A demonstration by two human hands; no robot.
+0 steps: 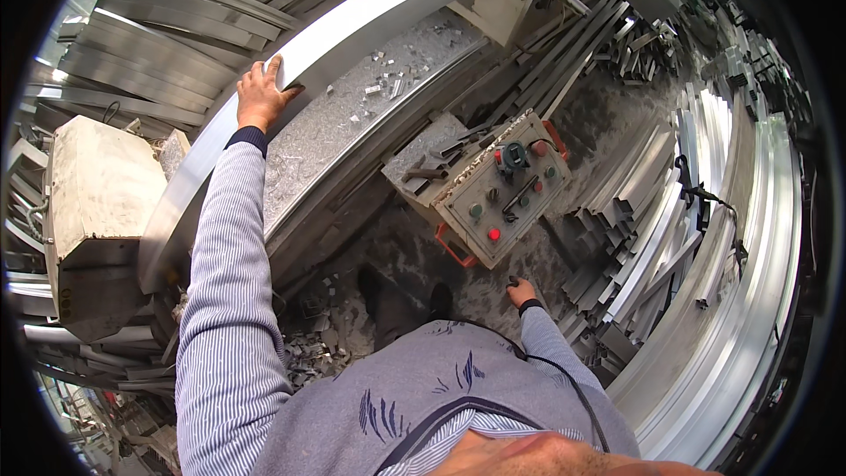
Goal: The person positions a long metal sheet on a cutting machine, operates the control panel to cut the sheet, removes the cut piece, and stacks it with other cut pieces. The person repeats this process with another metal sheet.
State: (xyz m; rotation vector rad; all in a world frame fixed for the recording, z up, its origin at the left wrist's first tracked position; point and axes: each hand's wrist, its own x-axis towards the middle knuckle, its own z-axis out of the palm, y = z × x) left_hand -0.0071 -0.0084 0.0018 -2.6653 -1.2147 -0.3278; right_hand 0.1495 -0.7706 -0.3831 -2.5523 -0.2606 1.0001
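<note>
My left hand [262, 99] lies over a long, wide silver metal profile [352, 31], gripping its edge with the fingers across the top and the thumb on the inner side. The profile runs over a machine bed [326, 123] strewn with metal shavings and small offcuts. Low by my right side, my right hand [521, 293] is closed, with a small dark bit at its fingertips that is too small to name. Nearest to that hand is a worn beige control box [493, 189] with coloured buttons, a dial and red handles; the hand is apart from it.
A beige machine housing [97, 181] stands at the left, with stacked metal panels [150, 62] behind it. Long silver profiles [749, 282] fill the right side, shorter cut pieces [617, 220] beside them. Scraps [322, 348] litter the floor by my feet.
</note>
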